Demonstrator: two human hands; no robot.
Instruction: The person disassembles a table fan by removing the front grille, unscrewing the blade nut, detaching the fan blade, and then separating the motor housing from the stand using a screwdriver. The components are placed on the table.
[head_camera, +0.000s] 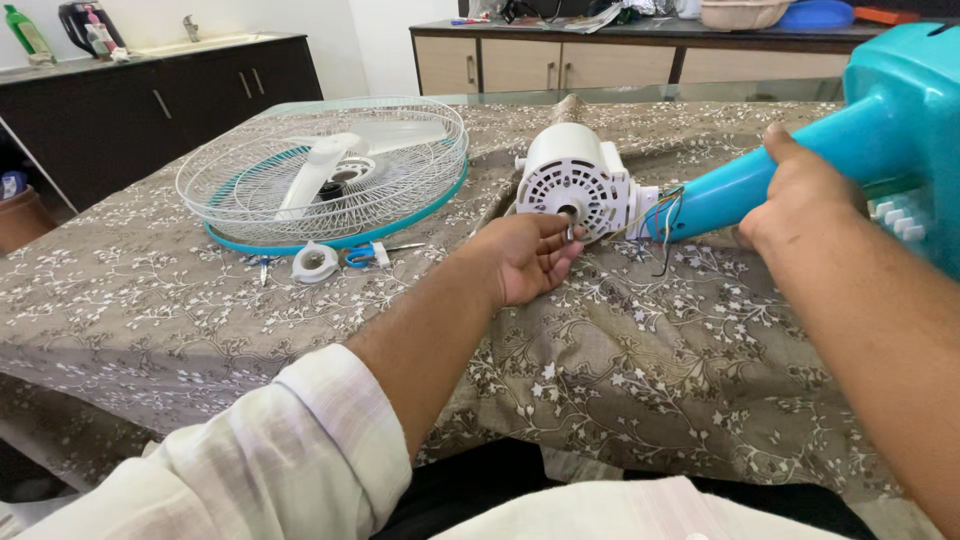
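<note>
A white fan motor housing (570, 180) lies on its side on the table, joined to a teal fan neck (740, 185) with loose wires (662, 225) showing at the joint. My left hand (525, 255) reaches up to the motor's front, its fingertips pinched around the short metal shaft (571, 222). My right hand (800, 195) is wrapped around the teal neck near the teal base (910, 110).
A white wire guard with the white blade (325, 170) inside it lies at the back left on the patterned tablecloth (650, 360). In front of it lie a white round cap (315, 262) and scissors (370, 255). Dark cabinets stand at left, wooden cabinets behind.
</note>
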